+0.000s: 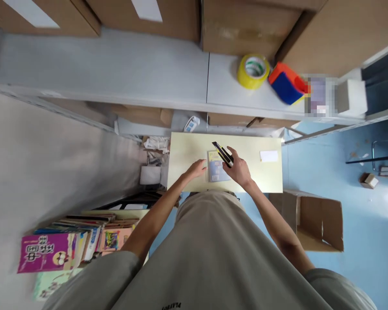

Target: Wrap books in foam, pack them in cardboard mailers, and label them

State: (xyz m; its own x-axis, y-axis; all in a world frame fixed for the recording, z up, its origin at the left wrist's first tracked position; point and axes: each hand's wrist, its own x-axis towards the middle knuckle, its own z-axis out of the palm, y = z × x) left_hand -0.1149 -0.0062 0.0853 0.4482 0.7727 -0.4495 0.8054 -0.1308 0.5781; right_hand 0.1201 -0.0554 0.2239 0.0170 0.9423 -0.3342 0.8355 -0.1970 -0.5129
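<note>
In the head view, my right hand [239,170] is closed around a black and yellow utility knife [223,154]. The knife points up and to the left, over the upper right part of a flat book [217,168] with a yellow and blue cover. This book lies on the pale yellow table [187,148]; its right edge is partly covered by my right hand. Close to the book's left edge is my left hand [196,168], with thumb and fingers apart and nothing seen in them. Whether its fingertips touch the book is unclear.
Above the table, a grey shelf [116,69] bears cardboard boxes, yellow tape [252,72] and a red-blue tape dispenser [287,84]. A white card [269,156] lies at the table's right. Stacked books [47,253] stand lower left; an open cardboard box [320,221] sits lower right.
</note>
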